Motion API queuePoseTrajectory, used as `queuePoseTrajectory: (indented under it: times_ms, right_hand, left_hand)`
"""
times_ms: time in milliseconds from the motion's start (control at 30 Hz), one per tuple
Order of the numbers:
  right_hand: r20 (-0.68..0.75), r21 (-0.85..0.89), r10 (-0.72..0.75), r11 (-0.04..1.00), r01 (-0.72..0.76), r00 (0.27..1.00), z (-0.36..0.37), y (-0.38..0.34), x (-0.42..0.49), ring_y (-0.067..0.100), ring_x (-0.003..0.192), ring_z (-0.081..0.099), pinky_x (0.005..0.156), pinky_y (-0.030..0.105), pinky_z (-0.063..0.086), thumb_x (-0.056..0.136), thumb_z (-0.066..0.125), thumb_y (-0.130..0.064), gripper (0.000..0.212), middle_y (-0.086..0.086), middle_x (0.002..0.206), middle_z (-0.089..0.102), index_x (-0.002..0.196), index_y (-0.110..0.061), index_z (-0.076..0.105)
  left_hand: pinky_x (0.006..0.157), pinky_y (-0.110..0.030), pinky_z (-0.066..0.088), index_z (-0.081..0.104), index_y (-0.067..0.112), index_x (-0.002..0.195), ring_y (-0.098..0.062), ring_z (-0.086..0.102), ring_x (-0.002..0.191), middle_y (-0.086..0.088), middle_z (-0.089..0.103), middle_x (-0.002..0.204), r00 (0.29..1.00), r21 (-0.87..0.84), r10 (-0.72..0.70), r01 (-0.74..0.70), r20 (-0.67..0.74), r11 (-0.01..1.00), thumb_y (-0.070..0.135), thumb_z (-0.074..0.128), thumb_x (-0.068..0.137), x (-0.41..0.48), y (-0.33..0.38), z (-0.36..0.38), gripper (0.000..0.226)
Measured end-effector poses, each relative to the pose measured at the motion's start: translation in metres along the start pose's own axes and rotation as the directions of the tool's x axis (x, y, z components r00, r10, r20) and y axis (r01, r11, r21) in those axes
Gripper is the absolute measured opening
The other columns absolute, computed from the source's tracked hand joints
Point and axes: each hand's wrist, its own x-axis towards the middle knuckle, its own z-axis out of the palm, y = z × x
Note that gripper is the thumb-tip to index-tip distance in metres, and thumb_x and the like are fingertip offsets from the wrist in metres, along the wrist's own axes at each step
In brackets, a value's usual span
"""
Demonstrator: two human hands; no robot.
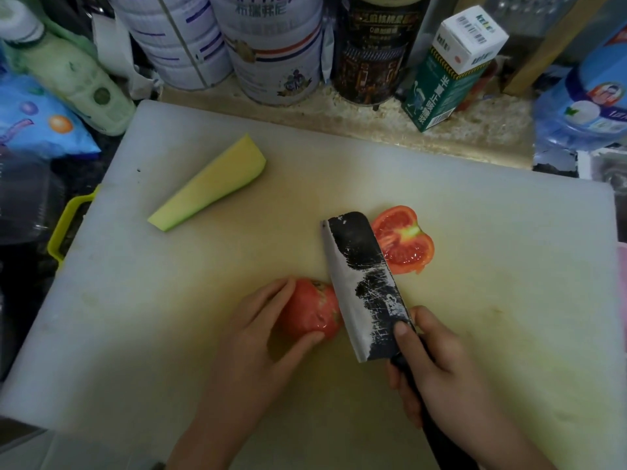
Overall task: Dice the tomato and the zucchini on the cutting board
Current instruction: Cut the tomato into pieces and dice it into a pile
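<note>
On the white cutting board (pixel 169 317), my left hand (pixel 258 337) grips a red tomato piece (pixel 310 308) between fingers and thumb. My right hand (pixel 437 371) holds the dark handle of a cleaver (pixel 363 286). Its blade stands on the board right beside that piece, on its right. A cut tomato slice (pixel 405 239) lies flat, cut face up, just right of the blade's far end. A zucchini piece (pixel 210 183), pale cut face up, lies at the board's far left, apart from both hands.
Behind the board stand large tins (pixel 271 49), a dark can (pixel 376 52), a green and white carton (pixel 448 69) and a blue water bottle (pixel 590 93). A pale green bottle (pixel 68 69) and a blue packet (pixel 34 120) lie at the left. A yellow handle (pixel 64 228) sticks out beside the board.
</note>
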Motion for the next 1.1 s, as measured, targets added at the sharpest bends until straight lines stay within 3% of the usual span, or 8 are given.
queuePoseTrajectory:
  times_ms: [200, 367, 567, 733, 900, 1100]
  right_hand:
    - [0.070, 0.023, 0.089, 0.996, -0.090, 0.994, -0.007, -0.011, 0.001, 0.022, 0.032, 0.037, 0.039, 0.030, 0.033, 0.100, 0.039, -0.018, 0.020, 0.009, 0.053, 0.057, 0.084, -0.006, 0.043]
    - [0.042, -0.081, 0.034, 0.996, -0.030, 0.999, -0.003, -0.018, 0.006, 0.022, 0.031, 0.040, 0.036, 0.029, 0.036, 0.100, 0.039, -0.018, 0.021, 0.008, 0.052, 0.058, 0.080, -0.009, 0.042]
    - [0.026, -0.039, 0.108, 0.993, -0.107, 0.994, 0.000, -0.019, -0.002, 0.020, 0.028, 0.035, 0.038, 0.028, 0.034, 0.099, 0.040, -0.017, 0.027, 0.011, 0.050, 0.055, 0.072, -0.021, 0.044]
    - [0.016, -0.157, 0.023, 0.987, -0.021, 1.000, 0.007, -0.024, 0.010, 0.022, 0.029, 0.041, 0.035, 0.030, 0.037, 0.100, 0.039, -0.019, 0.022, 0.008, 0.053, 0.058, 0.079, -0.013, 0.041]
    - [0.009, 0.018, 0.165, 0.986, -0.165, 0.986, 0.010, -0.024, -0.005, 0.020, 0.029, 0.033, 0.040, 0.027, 0.032, 0.101, 0.040, -0.018, 0.021, 0.008, 0.050, 0.054, 0.081, -0.009, 0.041]
    - [-0.006, -0.006, 0.096, 0.995, -0.096, 0.995, 0.019, -0.028, 0.009, 0.018, 0.030, 0.034, 0.039, 0.027, 0.035, 0.101, 0.038, -0.018, 0.020, 0.004, 0.049, 0.052, 0.083, -0.009, 0.042]
  left_hand:
    - [0.105, -0.007, 0.030, 0.059, 0.022, 0.132, 0.008, 0.046, 0.123, 0.016, 0.054, 0.132, 1.000, -0.082, -0.020, 0.019, -0.013, 0.996, 0.056, 0.065, 0.073, 0.001, -0.003, 0.002, 0.068]
    - [0.102, -0.003, 0.029, 0.059, 0.025, 0.130, 0.014, 0.044, 0.121, 0.021, 0.052, 0.131, 1.000, -0.087, -0.021, 0.020, -0.014, 0.996, 0.057, 0.065, 0.072, 0.002, -0.003, 0.002, 0.067]
    - [0.103, -0.004, 0.029, 0.059, 0.027, 0.128, 0.013, 0.045, 0.121, 0.031, 0.048, 0.131, 0.999, -0.136, -0.030, 0.024, -0.037, 0.990, 0.056, 0.066, 0.071, 0.001, -0.005, 0.003, 0.065]
    - [0.102, -0.003, 0.029, 0.063, 0.022, 0.128, 0.014, 0.044, 0.121, 0.026, 0.049, 0.130, 0.999, -0.138, -0.026, 0.021, -0.037, 0.990, 0.056, 0.066, 0.071, 0.002, -0.005, 0.004, 0.066]
    - [0.102, -0.003, 0.028, 0.061, 0.024, 0.129, 0.014, 0.043, 0.121, 0.025, 0.049, 0.131, 0.998, -0.152, -0.023, 0.015, -0.051, 0.988, 0.055, 0.066, 0.072, 0.000, -0.007, 0.006, 0.065]
    - [0.104, -0.005, 0.029, 0.060, 0.025, 0.131, 0.011, 0.044, 0.123, 0.027, 0.047, 0.133, 0.999, -0.162, -0.016, 0.009, -0.042, 0.987, 0.057, 0.065, 0.073, 0.000, -0.008, 0.007, 0.066]
